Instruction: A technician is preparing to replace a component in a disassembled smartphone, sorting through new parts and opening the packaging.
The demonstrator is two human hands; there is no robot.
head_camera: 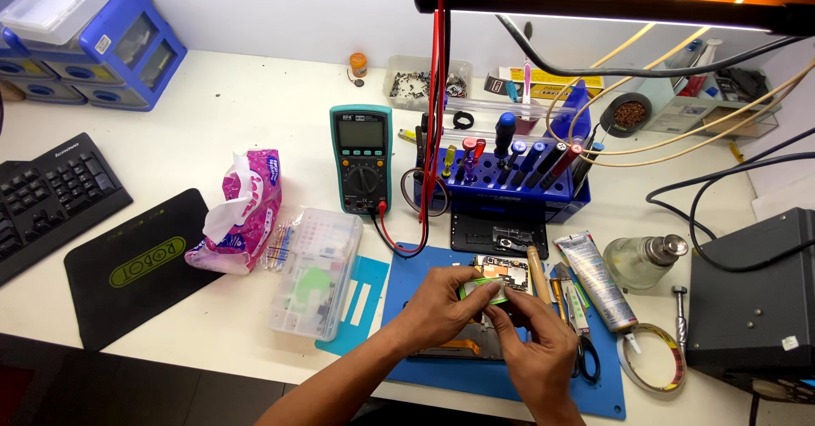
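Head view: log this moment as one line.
left hand: pinches thin green-edged strip | right hand: pinches same strip | under hands: opened phone with exposed circuit board on blue work mat

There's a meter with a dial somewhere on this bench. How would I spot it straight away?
Start from the blue rack of screwdrivers at the back middle of the white bench. Just left of it lies the meter, beyond the blue mat where both hands work. It is the only teal slab with a grey screen above a round black dial, and red and black leads run from its lower end.
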